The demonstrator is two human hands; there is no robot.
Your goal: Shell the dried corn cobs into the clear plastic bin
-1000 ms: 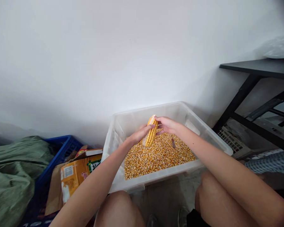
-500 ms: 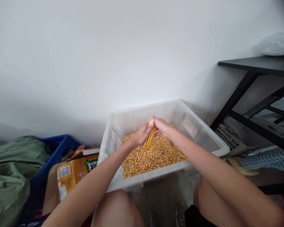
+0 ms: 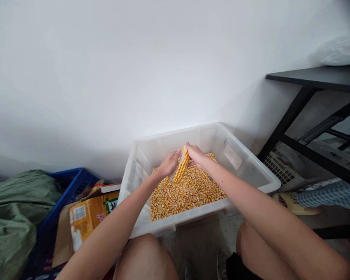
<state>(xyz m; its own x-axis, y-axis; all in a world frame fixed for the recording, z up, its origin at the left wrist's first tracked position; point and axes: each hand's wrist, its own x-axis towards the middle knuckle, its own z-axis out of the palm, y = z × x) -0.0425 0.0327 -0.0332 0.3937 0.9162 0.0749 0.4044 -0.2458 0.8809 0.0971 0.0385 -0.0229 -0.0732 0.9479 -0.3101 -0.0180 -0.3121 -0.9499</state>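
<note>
Above a bed of loose corn kernels (image 3: 189,196), a yellow corn cob (image 3: 182,168) is held at a tilt between both hands. My left hand (image 3: 169,163) grips it from the left side, thumb near the upper part. My right hand (image 3: 196,154) closes round its upper right, thumb at the top end. A pale strip without kernels runs along the cob's left side; rows of kernels cover the rest of what shows. The kernels lie in a translucent white plastic bin (image 3: 202,210). Fingers behind the cob are partly hidden.
A white wall (image 3: 151,70) rises behind the bin. On the left are a blue crate (image 3: 72,184) with green cloth (image 3: 10,210) and an orange printed carton (image 3: 89,216). A black-framed table (image 3: 315,77) stands right, with a grey basket (image 3: 281,171) beneath.
The cob has turned a little, so more of its bare pale strip shows. My left hand has shifted slightly left along its side; the view has moved slightly.
</note>
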